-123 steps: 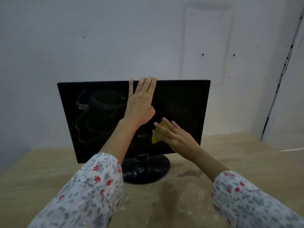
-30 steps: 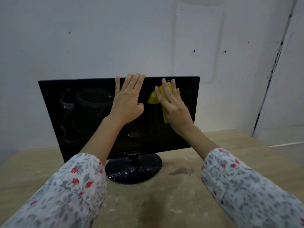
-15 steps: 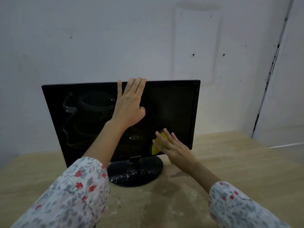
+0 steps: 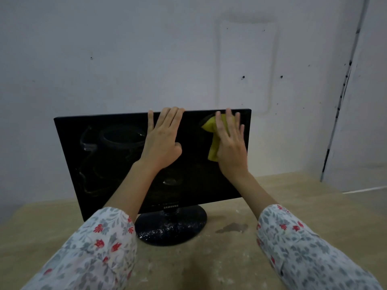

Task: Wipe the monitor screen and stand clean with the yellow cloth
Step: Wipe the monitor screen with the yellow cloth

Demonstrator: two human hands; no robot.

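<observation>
Monitor sits on the bench facing the person, back to a plain wall, tilted a bit w/ the right edge nearer that wall. Screen's dark and off, so the glass mostly shows reflections and some faint streaks on the left half.

Left hand is flat on the glass near top centre, fingers spread and fingertips just over the top edge, gripping nothing. Imo that's purely a brace, bc pushing on a panel w/ a single neck stand would rock it backwards otherwise.

Right hand is also flat and open, pressing the yellow cloth against the upper right corner of the screen. Cloth is bunched under the palm, not pinched; part sticks out to the left of the hand and the rest is hidden under it. Flat palm makes sense here, spreads the pressure and covers more glass per stroke. Fingertips are blurred, so prob mid-swipe, can't say which direction tho.

Stand is the round black base under the logo, speckled all over w/ white flecks, nobody touching it. So my read is screen step in progress, stand not done yet. Left half of the screen looks like it needs passes too.

Bench has a wet-looking patch just right of the base plus some pale dusty smears near the front. Both sleeves are floral print, pushed up the forearms.
</observation>
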